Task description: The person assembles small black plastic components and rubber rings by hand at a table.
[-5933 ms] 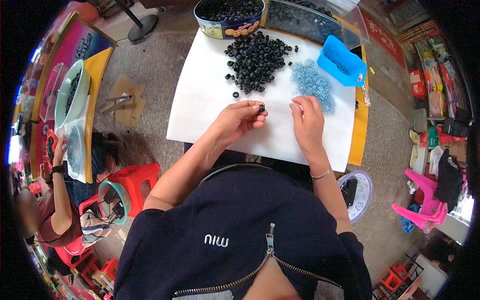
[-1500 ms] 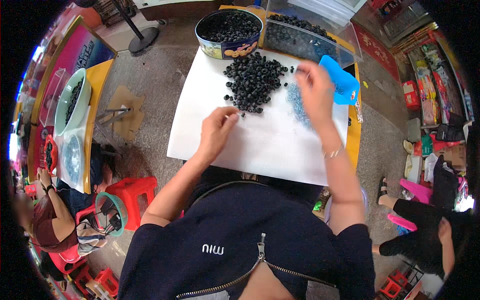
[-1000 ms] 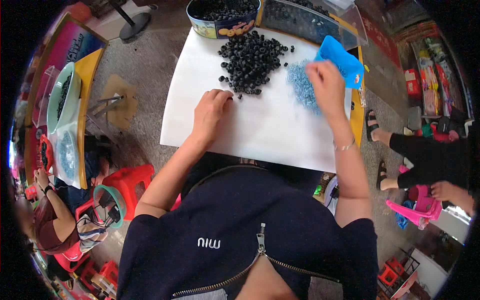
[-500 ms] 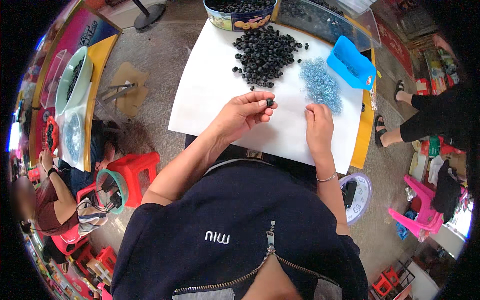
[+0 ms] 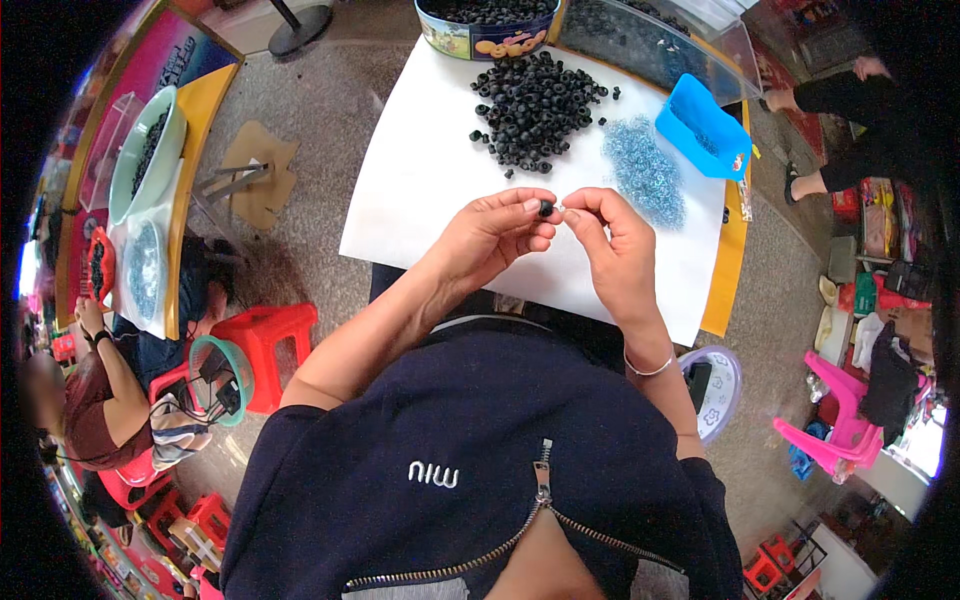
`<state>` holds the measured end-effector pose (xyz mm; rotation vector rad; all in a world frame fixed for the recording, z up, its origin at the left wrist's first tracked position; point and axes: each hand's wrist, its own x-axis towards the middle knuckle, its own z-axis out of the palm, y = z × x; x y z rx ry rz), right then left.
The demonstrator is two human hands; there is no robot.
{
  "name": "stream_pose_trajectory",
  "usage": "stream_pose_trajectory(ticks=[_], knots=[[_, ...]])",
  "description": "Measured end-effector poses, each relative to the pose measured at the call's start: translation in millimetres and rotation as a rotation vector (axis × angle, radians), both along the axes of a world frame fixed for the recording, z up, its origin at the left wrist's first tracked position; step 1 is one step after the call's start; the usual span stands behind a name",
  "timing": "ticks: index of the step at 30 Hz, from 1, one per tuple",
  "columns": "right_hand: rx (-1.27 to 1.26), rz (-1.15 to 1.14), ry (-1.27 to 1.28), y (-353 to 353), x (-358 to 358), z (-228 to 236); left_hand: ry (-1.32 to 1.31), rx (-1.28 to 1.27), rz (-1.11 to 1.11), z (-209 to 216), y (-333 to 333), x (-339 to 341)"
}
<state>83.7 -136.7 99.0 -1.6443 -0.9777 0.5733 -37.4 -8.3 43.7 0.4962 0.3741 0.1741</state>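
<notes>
Between the thumb and forefinger of my left hand [image 5: 492, 228] is a small round black piece [image 5: 546, 208], like a rubber stopper or cap. My right hand [image 5: 622, 250] pinches a tiny clear piece [image 5: 561, 207] and brings it up against the black one; whether the two are joined is too small to tell. Both hands are above the front of a white sheet [image 5: 410, 190]. Beyond them lies a heap of the same black pieces [image 5: 535, 110]. Right of that heap is a pile of small clear bluish pieces [image 5: 645, 170].
A blue scoop-like tray [image 5: 722, 162] holds more clear pieces. A printed tin [image 5: 487, 43] and a clear box [image 5: 660, 48] hold black pieces at the back. A purple basket [image 5: 733, 385] stands below right. Another person [image 5: 110, 410] works at the left table, beside red stools [image 5: 275, 335].
My right hand has come up and left from the edge of the clear pile to meet the black piece in my left hand. A passerby at the right has moved farther back.
</notes>
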Motion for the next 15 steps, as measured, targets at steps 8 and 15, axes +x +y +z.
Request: stream_pose_trajectory(ticks=[8, 15], knots=[[0.028, -0.003, -0.238, 5, -6, -8, 0.005, -0.057, 0.035, 1, -8, 2], [-0.166, 0.077, 0.233, -3, -3, -10, 0.056, 0.159, -0.113, -2, 2, -10]])
